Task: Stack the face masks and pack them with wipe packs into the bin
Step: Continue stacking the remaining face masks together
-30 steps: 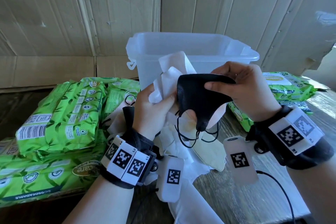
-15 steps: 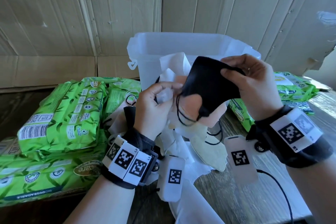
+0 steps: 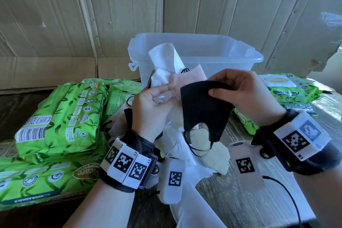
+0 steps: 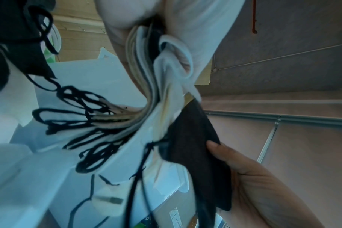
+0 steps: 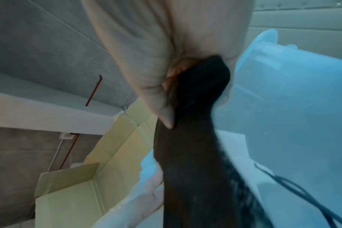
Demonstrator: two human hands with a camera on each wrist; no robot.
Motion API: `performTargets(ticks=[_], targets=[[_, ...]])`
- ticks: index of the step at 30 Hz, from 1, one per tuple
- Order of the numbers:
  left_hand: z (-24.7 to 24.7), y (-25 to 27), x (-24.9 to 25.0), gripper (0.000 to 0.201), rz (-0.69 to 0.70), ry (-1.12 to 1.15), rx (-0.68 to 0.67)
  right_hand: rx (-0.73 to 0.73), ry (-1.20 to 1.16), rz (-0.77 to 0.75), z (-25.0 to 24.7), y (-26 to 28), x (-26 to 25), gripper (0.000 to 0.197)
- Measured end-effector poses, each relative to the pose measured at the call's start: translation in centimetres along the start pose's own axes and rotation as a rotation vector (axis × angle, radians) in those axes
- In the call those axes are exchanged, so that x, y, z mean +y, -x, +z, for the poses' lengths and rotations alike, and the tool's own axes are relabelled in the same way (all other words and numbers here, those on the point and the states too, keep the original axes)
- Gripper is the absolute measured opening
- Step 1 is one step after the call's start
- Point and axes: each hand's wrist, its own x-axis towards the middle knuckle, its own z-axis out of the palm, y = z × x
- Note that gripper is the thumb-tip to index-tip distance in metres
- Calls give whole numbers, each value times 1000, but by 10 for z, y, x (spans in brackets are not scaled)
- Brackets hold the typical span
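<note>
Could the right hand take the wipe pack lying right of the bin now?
Probably not at once. The right hand pinches the black mask, so its fingers are busy. The wipe pack lies just beside it on the table, nothing on top, so after releasing the mask the way looks free.

"80" on right wipe pack [image 3: 285,87]; "care" on left wipe pack [image 3: 61,114]

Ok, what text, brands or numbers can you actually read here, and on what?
"care": wipe pack standing at left.
"care", upside down: flat wipe pack at front left.
"80": wipe pack at right.
"L1", "L2": left wrist tags.
Fine print, barcodes: too small to read.
Wrist views: none.
</note>
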Motion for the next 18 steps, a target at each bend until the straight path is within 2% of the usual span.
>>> performTargets(ticks=[4,6,7,8,11,12,14,15,18], targets=[[-1,-1,1,32,-1,8,2,494,154,-75,-20,-11,2,29],[-2,-2,2,33,17,-5,2,603,144,-104,-26,-13,-1,29],[-2,-2,2,32,23,-14,2,572,139,-101,-28,-12,-3,28],[-2,-2,1,29,34,-25,5,473,125,-80,-27,-10,-6,26],[-2,0,4,11,72,-9,-7,48,77,23,-12,1,-17,18],[-2,1,4,16,98,-30,-25,-33,135,29,-8,3,-18,18],[-1,4,4,30,127,-107,-65,-108,195,36,-1,3,-15,17],[0,5,3,30,132,-135,-76,-114,197,47,1,2,-14,14],[2,6,0,35,145,-172,-76,-42,161,66,5,1,-7,11]])
